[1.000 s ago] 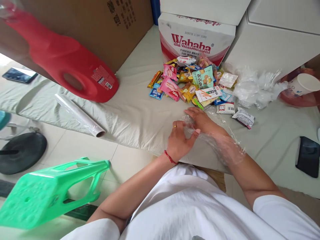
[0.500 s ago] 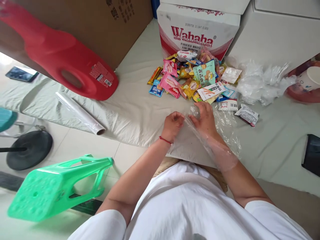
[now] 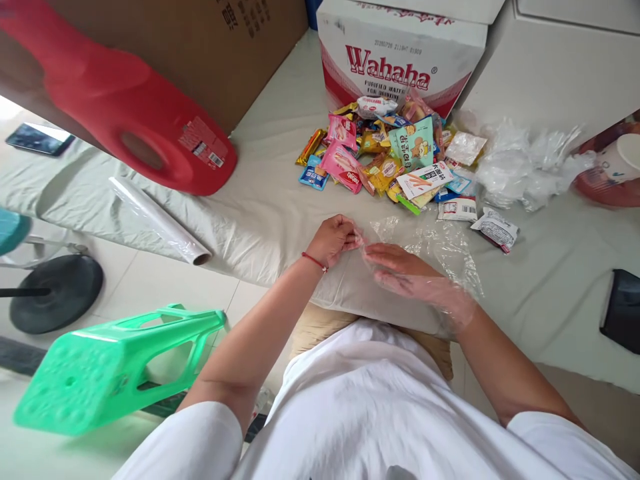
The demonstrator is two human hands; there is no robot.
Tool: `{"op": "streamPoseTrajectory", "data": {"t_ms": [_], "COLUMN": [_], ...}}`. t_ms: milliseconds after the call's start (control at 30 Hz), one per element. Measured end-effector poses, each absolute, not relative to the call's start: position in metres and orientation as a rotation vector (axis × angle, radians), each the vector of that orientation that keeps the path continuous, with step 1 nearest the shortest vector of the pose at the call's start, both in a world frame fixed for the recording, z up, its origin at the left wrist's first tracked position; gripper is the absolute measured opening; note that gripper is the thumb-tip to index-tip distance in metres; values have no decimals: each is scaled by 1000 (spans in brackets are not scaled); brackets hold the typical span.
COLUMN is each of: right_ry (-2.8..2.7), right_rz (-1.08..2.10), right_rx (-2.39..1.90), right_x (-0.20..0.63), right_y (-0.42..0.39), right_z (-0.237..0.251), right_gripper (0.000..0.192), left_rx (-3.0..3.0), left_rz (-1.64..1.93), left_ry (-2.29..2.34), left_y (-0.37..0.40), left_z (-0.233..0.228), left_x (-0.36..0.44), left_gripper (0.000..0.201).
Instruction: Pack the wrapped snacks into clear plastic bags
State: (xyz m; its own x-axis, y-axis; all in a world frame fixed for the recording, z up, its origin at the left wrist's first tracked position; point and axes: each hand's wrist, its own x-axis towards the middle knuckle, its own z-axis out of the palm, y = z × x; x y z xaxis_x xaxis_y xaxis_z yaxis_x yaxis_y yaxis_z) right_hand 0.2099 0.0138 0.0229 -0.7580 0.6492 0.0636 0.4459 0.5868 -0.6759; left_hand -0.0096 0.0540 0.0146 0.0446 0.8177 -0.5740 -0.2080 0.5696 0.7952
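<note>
The left hand's (image 3: 334,239) fingers are pinched shut on an edge of the clear bag (image 3: 440,250), wrist bent inward. The right hand (image 3: 400,270) is laid flat inside the bag, fingers together and extended leftward. The bag is spread on the sheet (image 3: 270,220), near the snacks (image 3: 385,160).

The clear plastic bag (image 3: 440,260) is thin and glossy; the table cloth (image 3: 270,220) is matt, and the green plastic stool (image 3: 110,367) shines smooth.

It looks like a storeroom in a home: big cardboard boxes (image 3: 200,47), a Wahaha water carton (image 3: 400,60), a green plastic stool (image 3: 110,367) (tipped over) on floor tiles.
</note>
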Motion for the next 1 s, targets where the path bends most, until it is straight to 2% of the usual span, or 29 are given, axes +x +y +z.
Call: {"op": "streamPoseTrajectory", "data": {"t_ms": [100,167,267,333,433,633,800,900,1000], "right_ry": [-2615,-2629,-2582,-2512,-2447,-2699,-2827,-2851,-2841], "right_rz": [743,632,546,523,548,717,735,736,689], "right_rx": [-1107,-1289,-1411,-1401,-1325,-984,-877,-941,-1048], "right_x": [189,173,156,153,164,194,181,164,154], "right_y": [9,5,0,-1,2,1,-23,-35,-39], "right_z": [12,7,2,1,0,10,20,15,8], "right_gripper": [52,56,56,50,45,56,62,59,57], "left_rx": [588,696,924,921,800,747,753,877,1186], "left_rz": [881,930,952,957,975,999,1007,1014,1113], "left_ry": [1387,1498,1595,1610,1564,1531,1525,1589,1877], "left_y": [47,44,50,60,74,85,96,99,81], "left_z": [18,16,6,-2,-8,-5,-11,-5,20], "left_x": [-7,-4,-2,-5,-11,-15,-16,-24,-30], "left_gripper": [39,43,29,17,15,16,15,20,39]}}
